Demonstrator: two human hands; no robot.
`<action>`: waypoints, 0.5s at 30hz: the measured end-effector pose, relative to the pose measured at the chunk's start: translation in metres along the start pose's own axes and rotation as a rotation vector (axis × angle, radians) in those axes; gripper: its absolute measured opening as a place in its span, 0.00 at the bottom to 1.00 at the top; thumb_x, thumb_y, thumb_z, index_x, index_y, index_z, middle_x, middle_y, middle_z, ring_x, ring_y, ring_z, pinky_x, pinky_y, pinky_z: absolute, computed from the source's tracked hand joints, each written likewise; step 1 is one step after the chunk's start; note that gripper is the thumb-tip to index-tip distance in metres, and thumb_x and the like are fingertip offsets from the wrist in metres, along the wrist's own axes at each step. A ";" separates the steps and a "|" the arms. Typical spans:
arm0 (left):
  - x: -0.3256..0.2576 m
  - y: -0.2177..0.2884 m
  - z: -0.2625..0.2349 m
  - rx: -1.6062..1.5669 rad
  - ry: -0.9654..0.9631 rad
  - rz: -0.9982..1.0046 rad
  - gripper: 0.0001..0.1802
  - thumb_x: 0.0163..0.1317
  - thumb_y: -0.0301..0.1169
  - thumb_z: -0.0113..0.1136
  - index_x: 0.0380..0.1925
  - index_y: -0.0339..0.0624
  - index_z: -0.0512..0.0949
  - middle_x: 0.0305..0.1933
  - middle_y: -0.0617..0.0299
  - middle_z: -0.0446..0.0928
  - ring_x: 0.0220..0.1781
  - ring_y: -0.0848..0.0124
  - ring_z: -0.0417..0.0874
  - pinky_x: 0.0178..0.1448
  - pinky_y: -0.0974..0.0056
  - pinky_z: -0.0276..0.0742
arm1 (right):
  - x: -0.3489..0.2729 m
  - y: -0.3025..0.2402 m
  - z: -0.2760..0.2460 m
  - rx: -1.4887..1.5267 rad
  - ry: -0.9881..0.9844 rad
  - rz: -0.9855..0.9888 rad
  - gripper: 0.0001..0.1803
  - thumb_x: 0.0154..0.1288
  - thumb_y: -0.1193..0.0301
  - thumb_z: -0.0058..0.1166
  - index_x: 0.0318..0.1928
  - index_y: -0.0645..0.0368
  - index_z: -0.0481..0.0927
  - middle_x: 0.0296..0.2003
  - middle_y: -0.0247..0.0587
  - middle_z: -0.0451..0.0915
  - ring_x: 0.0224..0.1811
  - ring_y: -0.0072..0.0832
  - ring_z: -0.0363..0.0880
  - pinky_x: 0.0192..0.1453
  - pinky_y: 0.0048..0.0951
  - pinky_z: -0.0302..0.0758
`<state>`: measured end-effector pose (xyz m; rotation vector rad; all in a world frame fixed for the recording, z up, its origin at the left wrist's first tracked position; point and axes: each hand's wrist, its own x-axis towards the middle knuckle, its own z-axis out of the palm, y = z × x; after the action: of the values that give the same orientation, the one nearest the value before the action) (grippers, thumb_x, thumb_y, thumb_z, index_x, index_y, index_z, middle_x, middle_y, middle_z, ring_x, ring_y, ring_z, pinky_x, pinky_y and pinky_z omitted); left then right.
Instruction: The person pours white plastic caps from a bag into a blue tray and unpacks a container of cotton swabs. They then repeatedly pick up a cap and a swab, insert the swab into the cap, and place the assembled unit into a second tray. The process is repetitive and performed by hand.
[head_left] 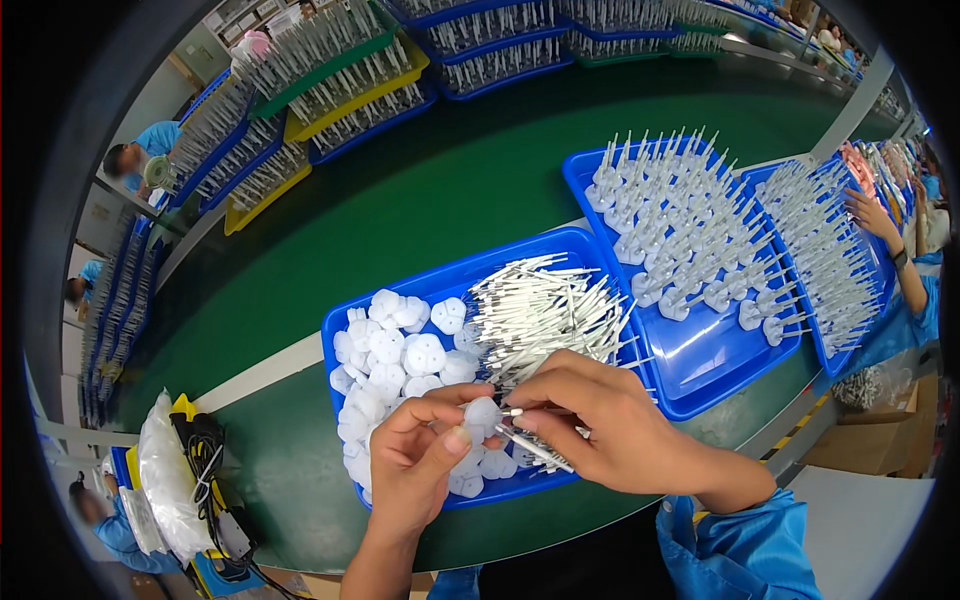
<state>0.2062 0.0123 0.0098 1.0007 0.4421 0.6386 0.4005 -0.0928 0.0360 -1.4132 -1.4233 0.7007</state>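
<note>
A translucent white, petal-shaped plastic piece (482,413) is pinched between the thumb and fingers of my left hand (415,455). Close against its right side, my right hand (615,425) grips a few thin white sticks (537,450). One stick's pale end, between thumb and forefinger, points at the piece; whether it touches is too small to tell. Both hands are over the near part of a blue tray (328,350). Inside that tray, loose petal-shaped pieces (385,347) lie on the left and a heap of white sticks (545,305) on the right.
To the right, a second blue tray (690,372) carries rows of pieces with upright sticks (680,225). Another filled tray (830,260) adjoins it, near a co-worker's hand (873,215). Stacked trays (350,90) line the green belt's (450,170) far side. A plastic bag (172,470) and black cable (207,462) are left.
</note>
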 end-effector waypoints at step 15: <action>-0.001 -0.007 0.003 0.436 -0.089 0.326 0.15 0.54 0.13 0.68 0.43 0.30 0.81 0.56 0.45 0.78 0.60 0.53 0.82 0.63 0.52 0.78 | -0.006 -0.003 0.000 -0.182 -0.090 -0.012 0.09 0.71 0.70 0.55 0.42 0.63 0.71 0.20 0.53 0.79 0.23 0.49 0.81 0.25 0.46 0.73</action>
<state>0.2095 0.0075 0.0051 1.5299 0.3473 0.8040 0.3980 -0.0994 0.0374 -1.5279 -1.5977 0.6473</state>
